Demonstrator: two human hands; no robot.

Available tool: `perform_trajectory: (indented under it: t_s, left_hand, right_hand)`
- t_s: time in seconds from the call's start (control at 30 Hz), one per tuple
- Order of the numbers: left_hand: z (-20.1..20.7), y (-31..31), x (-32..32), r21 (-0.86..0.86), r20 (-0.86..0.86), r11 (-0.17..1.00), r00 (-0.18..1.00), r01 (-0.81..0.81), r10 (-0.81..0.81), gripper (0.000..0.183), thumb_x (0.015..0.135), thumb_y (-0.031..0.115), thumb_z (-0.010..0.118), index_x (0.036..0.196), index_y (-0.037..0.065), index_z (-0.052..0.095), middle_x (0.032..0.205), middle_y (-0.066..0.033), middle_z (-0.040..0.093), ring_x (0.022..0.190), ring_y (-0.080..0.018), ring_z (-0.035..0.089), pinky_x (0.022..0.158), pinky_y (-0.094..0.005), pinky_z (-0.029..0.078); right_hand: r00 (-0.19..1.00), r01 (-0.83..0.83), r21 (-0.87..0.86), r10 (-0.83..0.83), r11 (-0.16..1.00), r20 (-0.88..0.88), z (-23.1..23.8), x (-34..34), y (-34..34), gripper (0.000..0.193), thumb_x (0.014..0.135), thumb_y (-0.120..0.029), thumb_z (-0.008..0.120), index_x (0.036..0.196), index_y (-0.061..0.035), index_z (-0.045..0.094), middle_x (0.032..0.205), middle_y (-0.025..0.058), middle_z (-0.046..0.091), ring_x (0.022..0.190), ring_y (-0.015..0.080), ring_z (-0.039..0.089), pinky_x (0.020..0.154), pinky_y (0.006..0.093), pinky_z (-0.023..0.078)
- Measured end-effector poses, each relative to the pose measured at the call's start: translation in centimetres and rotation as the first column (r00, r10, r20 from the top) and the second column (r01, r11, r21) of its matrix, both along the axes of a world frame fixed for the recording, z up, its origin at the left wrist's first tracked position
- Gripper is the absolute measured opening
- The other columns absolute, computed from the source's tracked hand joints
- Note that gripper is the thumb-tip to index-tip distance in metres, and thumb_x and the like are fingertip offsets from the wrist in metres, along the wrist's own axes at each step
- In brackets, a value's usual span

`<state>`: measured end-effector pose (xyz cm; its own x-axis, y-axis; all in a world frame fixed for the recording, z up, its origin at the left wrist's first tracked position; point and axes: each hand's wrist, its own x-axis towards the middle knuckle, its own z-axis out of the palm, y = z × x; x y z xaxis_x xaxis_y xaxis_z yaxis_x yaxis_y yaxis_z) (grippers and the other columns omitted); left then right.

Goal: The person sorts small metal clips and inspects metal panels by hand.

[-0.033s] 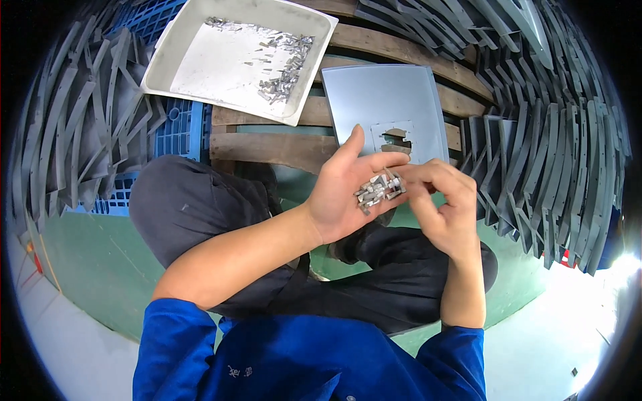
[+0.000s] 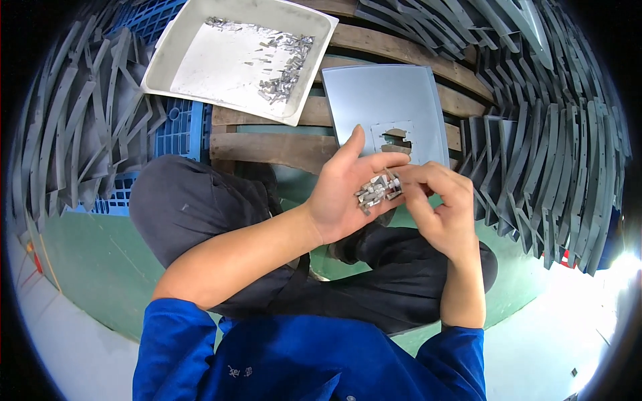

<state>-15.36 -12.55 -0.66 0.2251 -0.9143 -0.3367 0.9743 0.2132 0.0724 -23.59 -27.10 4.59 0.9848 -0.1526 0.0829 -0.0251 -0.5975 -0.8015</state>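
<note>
My left hand (image 2: pixel 341 194) lies palm up with its thumb raised, carrying a small heap of silvery metal clips (image 2: pixel 378 191) on the palm and fingers. At the heap's right edge, my right hand (image 2: pixel 447 204) has its thumb and index finger drawn together against the clips. Whether a clip sits between those fingertips is hidden. Just beyond both hands lies a flat grey sheet-metal panel (image 2: pixel 378 93) with a rectangular cut-out near its closest edge. A pale plastic tray (image 2: pixel 221 77) at the far left contains many more loose clips, mostly along its right side.
Wooden slats (image 2: pixel 281 148) of a pallet lie beneath the tray and panel. Bent grey metal parts stand in tight rows on the right (image 2: pixel 535 160) and left (image 2: pixel 87 113). A blue plastic crate (image 2: pixel 180 127) shows beside the left row. My legs are folded on the green floor (image 2: pixel 100 254).
My right hand has shifted very slightly left, nearer the heap of clips. The left hand, the tray and the panel look the same.
</note>
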Motion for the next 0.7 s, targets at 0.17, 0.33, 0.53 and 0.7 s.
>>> perform_trajectory:
  t_s: [0.17,0.33,0.53,0.7]
  left_hand:
    - [-0.3,0.2,0.0,0.02,0.039,0.999,0.998,0.041,-0.042,0.084,0.093,0.069,0.029,0.13,-0.004,0.045,0.115,-0.0097,0.057,0.102,-0.0163,0.055,0.09,-0.0294,0.043]
    - [0.0,0.1,-0.3,0.064,0.004,0.992,0.994,0.108,-0.108,0.084,0.092,0.071,0.03,0.128,-0.002,0.048,0.107,-0.0041,0.057,0.093,-0.0122,0.054,0.081,-0.0262,0.043]
    - [-0.7,-0.1,-0.7,0.059,0.001,0.987,0.989,0.147,-0.147,0.078,0.092,0.07,0.03,0.12,0.002,0.054,0.104,-0.0014,0.058,0.089,-0.0092,0.053,0.076,-0.0243,0.042]
    - [-0.2,-0.3,-0.3,0.122,0.053,0.989,0.994,0.089,-0.096,0.063,0.097,0.059,0.031,0.115,0.004,0.056,0.1,-0.0037,0.06,0.087,-0.0113,0.056,0.076,-0.0271,0.045]
  right_hand:
    - [0.998,-0.006,-0.055,0.003,0.998,-0.062,-0.6,0.1,0.6,0.014,0.076,0.002,0.062,0.09,0.0005,0.068,0.072,0.0122,0.064,0.056,0.0209,0.061,0.05,0.0303,0.047]
    - [0.991,-0.042,-0.109,0.028,0.993,-0.128,-0.9,0.1,0.9,0.014,0.075,-0.001,0.064,0.088,-0.0021,0.07,0.073,0.0133,0.065,0.059,0.0271,0.063,0.052,0.0339,0.049]
    - [0.985,-0.164,-0.237,0.148,0.958,-0.085,-1.2,-0.2,0.7,0.019,0.073,-0.001,0.065,0.091,-0.0047,0.069,0.075,0.0131,0.065,0.066,0.0327,0.064,0.057,0.0385,0.051]
    - [0.952,0.089,0.282,0.002,0.955,-0.307,-0.9,-0.3,-0.2,0.007,0.085,-0.006,0.063,0.089,-0.0009,0.067,0.073,0.0036,0.067,0.057,0.0116,0.06,0.051,0.025,0.045]
